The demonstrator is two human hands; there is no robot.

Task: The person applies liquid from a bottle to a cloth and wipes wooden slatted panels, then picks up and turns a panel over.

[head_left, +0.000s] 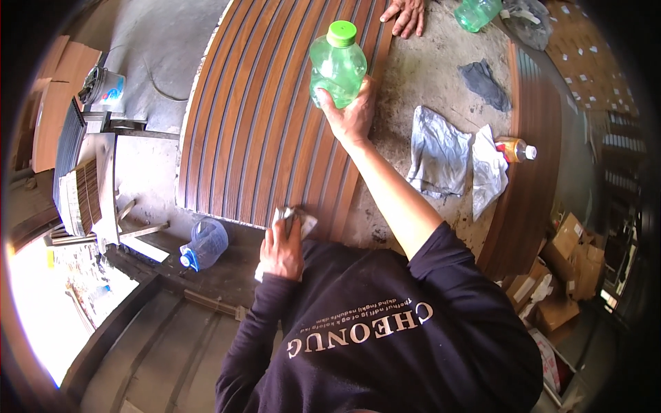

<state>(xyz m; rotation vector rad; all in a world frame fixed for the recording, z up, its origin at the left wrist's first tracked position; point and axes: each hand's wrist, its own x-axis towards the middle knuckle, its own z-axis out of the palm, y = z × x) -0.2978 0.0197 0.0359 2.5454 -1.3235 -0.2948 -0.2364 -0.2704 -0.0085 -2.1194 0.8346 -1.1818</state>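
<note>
A brown wood-look slatted panel (268, 124) with dark grooves lies in front of me. My right hand (354, 117) is closed around the lower part of a translucent green plastic bottle (337, 69) with a bright green cap, upright in view over the panel's right part. Down at the panel's near edge, my left hand (279, 252) is closed on a crumpled whitish cloth (306, 223), which touches the slats. Another person's hand (405, 15) rests at the panel's far right edge.
Right of the panel lie a grey cloth (437, 155), a white cloth (489, 172), a dark rag (485, 84) and a small orange-brown bottle (513, 149). A second green bottle (475, 12) stands far right. A bluish plastic jug (206, 242) lies left; cardboard boxes (570, 251) are stacked lower right.
</note>
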